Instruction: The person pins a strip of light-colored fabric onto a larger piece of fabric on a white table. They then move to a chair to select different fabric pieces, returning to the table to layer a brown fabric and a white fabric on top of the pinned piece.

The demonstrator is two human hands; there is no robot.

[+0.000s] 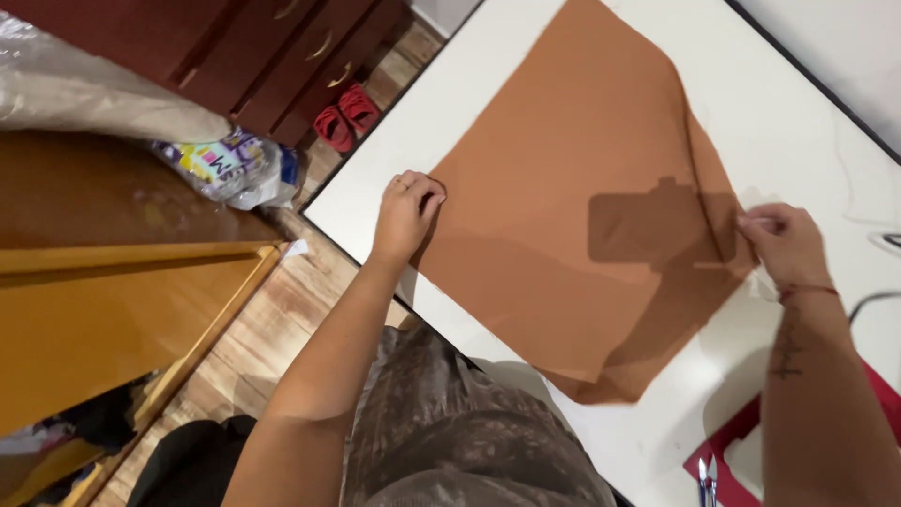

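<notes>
Cloth (572, 207) lay mostly flat mid-frame; my left hand (405, 211) pinched one edge, my right hand (784, 246) the opposite, lower corner unsmoothed.

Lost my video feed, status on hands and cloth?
Left hand pinching one edge of brown cloth. Right hand pinching opposite edge. Cloth flat on white table. Nothing on it.

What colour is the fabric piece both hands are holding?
The fabric piece is plain rust-brown, seen in the head view.
</notes>
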